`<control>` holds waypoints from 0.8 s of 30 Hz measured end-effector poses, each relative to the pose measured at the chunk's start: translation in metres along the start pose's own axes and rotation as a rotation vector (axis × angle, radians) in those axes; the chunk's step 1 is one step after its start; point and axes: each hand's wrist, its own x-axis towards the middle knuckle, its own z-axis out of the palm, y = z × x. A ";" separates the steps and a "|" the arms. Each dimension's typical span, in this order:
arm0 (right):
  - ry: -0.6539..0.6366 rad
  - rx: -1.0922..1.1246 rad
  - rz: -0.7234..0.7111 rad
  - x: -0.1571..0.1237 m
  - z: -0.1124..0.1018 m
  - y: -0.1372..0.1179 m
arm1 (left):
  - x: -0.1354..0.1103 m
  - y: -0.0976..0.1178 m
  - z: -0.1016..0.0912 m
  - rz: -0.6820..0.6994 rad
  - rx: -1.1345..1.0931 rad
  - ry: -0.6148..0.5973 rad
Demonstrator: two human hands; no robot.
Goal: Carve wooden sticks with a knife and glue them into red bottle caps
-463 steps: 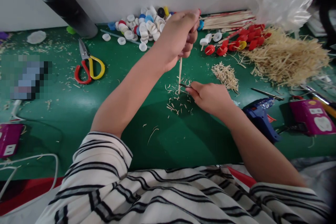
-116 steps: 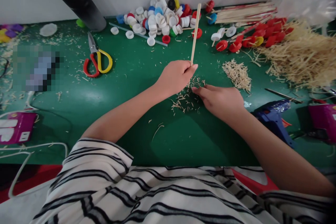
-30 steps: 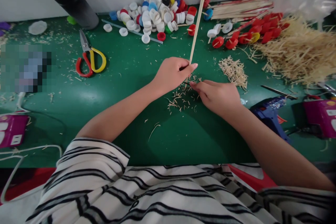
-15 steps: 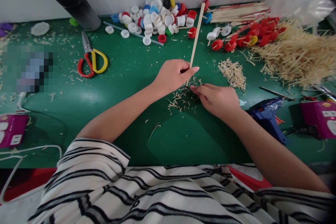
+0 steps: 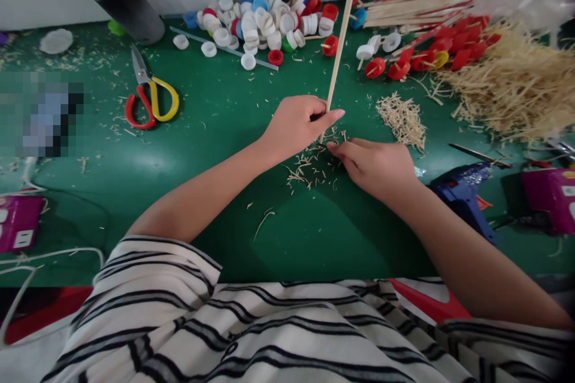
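Left hand (image 5: 297, 124) grips the wooden stick (image 5: 340, 51), right hand (image 5: 378, 166) pinches a dark tool (image 5: 322, 145) near its lower end, shavings (image 5: 302, 172) around!

No text, label, brand, number or sign is legible.

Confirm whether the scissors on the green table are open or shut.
Shut: the scissors lie with their blades together, narrowing to a single tip, no gap showing between them.

passable: green tabletop (image 5: 309, 245), bodyward of left fingers (image 5: 333, 119) | blocked: wooden stick (image 5: 339, 51) jutting past them; shavings pile (image 5: 402, 119), glue gun (image 5: 465, 191) rightward of right fingers (image 5: 344, 151)
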 end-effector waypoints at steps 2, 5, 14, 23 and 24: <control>-0.019 -0.005 -0.003 -0.001 -0.001 0.000 | 0.000 0.001 0.000 0.000 0.001 0.007; -0.035 -0.006 -0.008 -0.001 -0.001 0.000 | 0.000 0.003 -0.001 0.005 -0.001 0.017; 0.026 0.017 -0.006 0.000 0.002 0.004 | 0.002 0.010 -0.005 -0.032 -0.024 -0.049; -0.034 -0.007 -0.008 -0.001 -0.005 0.002 | 0.001 0.008 -0.004 -0.017 -0.060 -0.052; -0.030 0.000 -0.011 -0.002 -0.004 0.003 | 0.001 0.007 -0.004 -0.024 -0.064 -0.056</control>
